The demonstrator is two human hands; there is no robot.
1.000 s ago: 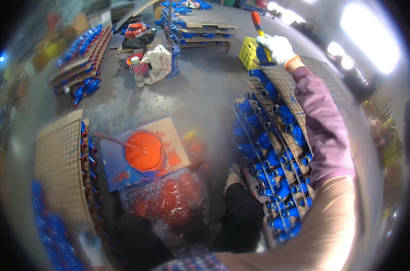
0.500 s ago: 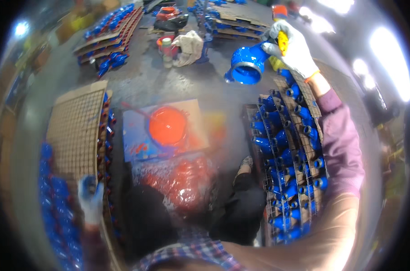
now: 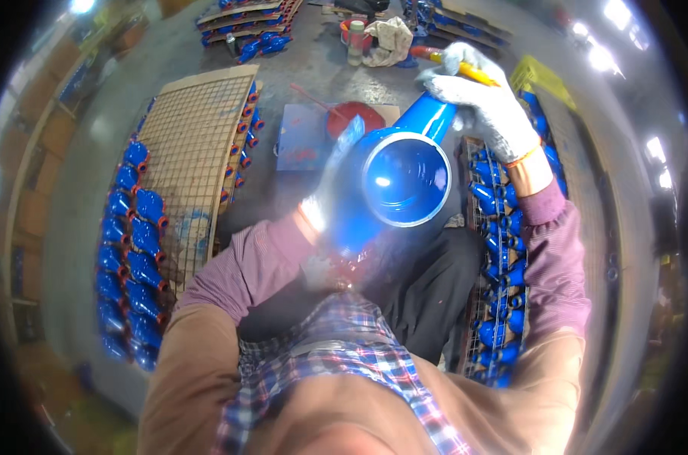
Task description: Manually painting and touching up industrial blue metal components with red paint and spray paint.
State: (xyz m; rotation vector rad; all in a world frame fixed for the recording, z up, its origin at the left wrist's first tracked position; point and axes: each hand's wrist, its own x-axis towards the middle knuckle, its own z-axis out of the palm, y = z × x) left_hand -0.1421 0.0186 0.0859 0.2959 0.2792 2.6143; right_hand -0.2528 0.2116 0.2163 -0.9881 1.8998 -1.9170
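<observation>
While a person sits on a grey workshop floor, a wire mesh rack point(image 3: 196, 144) lies at far left, with blue-painted pipe fittings point(image 3: 131, 243) lined along its edge, seemingly laid out apart to dry. Nearer the middle, a blue-stained cardboard sheet point(image 3: 302, 140) carries a red paint dish point(image 3: 355, 117), likely there to catch drips. At centre, the left hand point(image 3: 325, 193), in a paint-smeared glove and motion-blurred, touches a large blue pipe fitting point(image 3: 408, 171) raised with its open mouth facing the camera; whether it grips cannot be told. To the right, the right hand point(image 3: 484, 106), gloved in white, presses the fitting's narrow end while clasping a yellow-handled brush point(image 3: 473, 72). Further right, more blue fittings point(image 3: 503, 250) fill a second rack, with a yellow crate point(image 3: 541, 76) beyond.
</observation>
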